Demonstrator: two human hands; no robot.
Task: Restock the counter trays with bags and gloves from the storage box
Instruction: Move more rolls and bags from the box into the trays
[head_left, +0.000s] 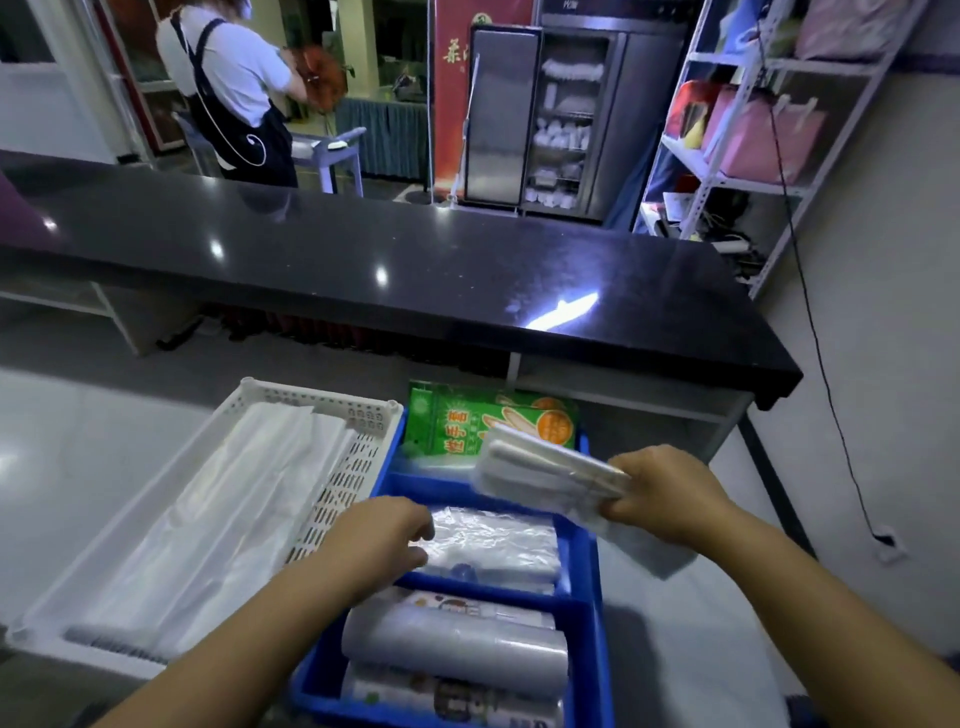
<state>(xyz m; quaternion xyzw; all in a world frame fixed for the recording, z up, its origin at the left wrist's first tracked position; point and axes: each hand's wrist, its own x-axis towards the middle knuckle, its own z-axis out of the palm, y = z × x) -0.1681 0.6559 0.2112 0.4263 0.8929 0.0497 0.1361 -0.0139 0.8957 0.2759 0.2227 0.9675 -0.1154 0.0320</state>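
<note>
Gripping a folded white plastic bag bundle, the right hand hovers over the blue compartmented plastic tray; left hand fingers loosely apart, near the crinkled clear bags.

The green cardboard pack at the far end of the blue plastic storage box carries large red Chinese characters, seen sideways and too blurred to read. The tall red banner in the background shows yellow Chinese characters, the first one looks like 茶. The printed rolls have only unreadable marks.
</note>
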